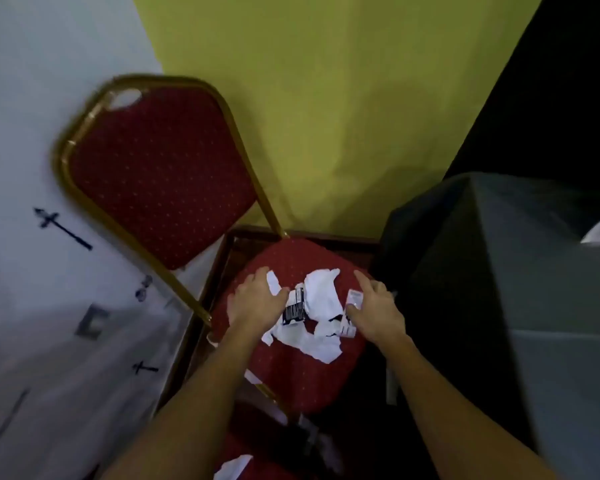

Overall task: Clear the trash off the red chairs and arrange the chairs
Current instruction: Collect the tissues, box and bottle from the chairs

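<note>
Torn white paper scraps (321, 306) lie heaped mid-seat on the red chair (291, 375). The left hand (257, 301), fingers spread and relaxed, touches the heap at its 9 o'clock. The right hand (376, 313) sits at 3 o'clock, thumb and forefinger either side of a small label (354, 296); whether they pinch it cannot be told.

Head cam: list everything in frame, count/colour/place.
red chair: 1, red with gold frame, centre
paper scraps: several, white, on its seat
printed label: 1, black and white, among the scraps
slip: 1, white, printed, at the right hand
red fabric: 1 patch, bottom edge, white scrap on it
wall: 1, yellow, behind
sheet: 1, white with black marks, left
cover: 1, grey, right
left hand: 1, on the scraps' left side
right hand: 1, touching the slip
</note>
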